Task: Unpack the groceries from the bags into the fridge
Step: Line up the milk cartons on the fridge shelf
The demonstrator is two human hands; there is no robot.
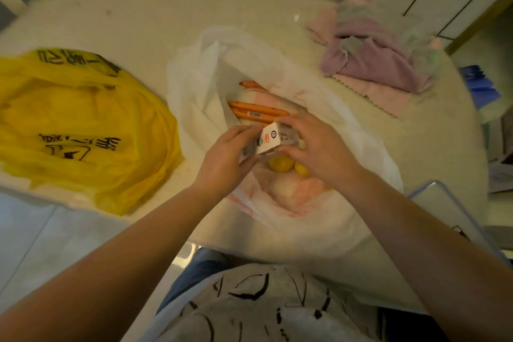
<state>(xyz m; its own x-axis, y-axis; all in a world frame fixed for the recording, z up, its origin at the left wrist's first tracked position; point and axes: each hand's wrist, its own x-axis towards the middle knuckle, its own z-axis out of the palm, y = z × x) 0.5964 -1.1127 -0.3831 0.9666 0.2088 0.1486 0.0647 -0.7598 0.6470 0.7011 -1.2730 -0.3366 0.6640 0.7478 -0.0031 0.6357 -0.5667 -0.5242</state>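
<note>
Head view: both hands are over the open white bag [194, 83] on the surface [125, 8]. Left hand [222, 158] and right hand [319, 147] pinch a small white carton [263, 141] between them, above orange sausages [258, 111] and yellow fruit [280, 164]. Yellow bag [83, 125] lies left.

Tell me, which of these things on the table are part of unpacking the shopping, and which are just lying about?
Part of the job:
- white carton, held by the left hand and right hand
- white plastic bag, open
- orange sausage sticks in the bag
- yellow fruits in the bag
- yellow plastic bag

Lying about:
- pink and purple cloths
- clear plastic lid by the table edge
</note>
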